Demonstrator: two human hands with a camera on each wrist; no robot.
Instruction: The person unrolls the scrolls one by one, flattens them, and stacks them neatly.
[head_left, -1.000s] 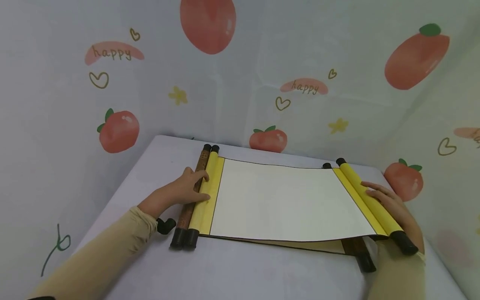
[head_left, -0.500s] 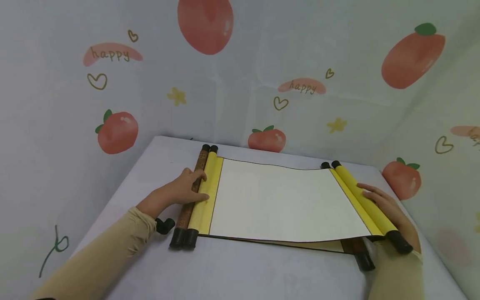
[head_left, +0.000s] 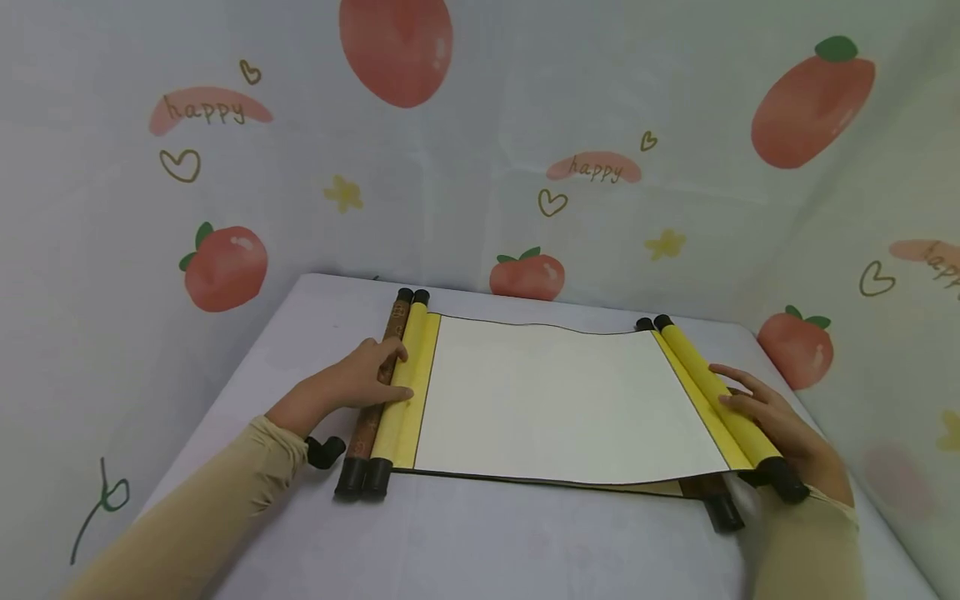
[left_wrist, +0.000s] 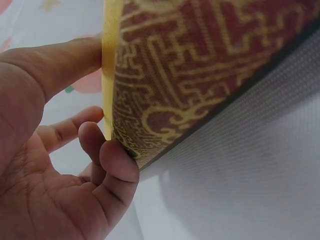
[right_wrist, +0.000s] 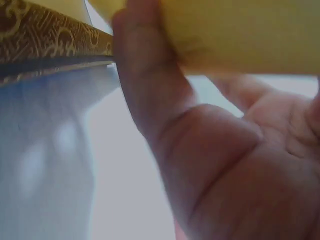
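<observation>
A hanging scroll (head_left: 555,400) lies unrolled across the table, its white sheet bordered in yellow at both ends. My left hand (head_left: 360,373) grips the yellow left roll (head_left: 402,392), thumb on its near part, fingers curled at its far side. Close up in the left wrist view, my left hand (left_wrist: 65,165) holds a maroon-and-gold patterned roll (left_wrist: 190,65) with a yellow edge. On the other side my right hand (head_left: 780,421) holds the yellow right roll (head_left: 720,387) from its outer side. Yellow material (right_wrist: 240,37) lies against the fingers in the right wrist view.
A brown patterned roll (head_left: 367,425) with black end caps lies along the left yellow one. Under the scroll's right end, another black-capped rod (head_left: 723,511) and a beige layer (head_left: 663,489) show. A fruit-print cloth (head_left: 450,192) hangs behind the white table (head_left: 525,550).
The head view has turned slightly right, so everything sits further left. The right roll has shifted a little leftward, and the sheet's far edge waves more. The left hand keeps its hold.
</observation>
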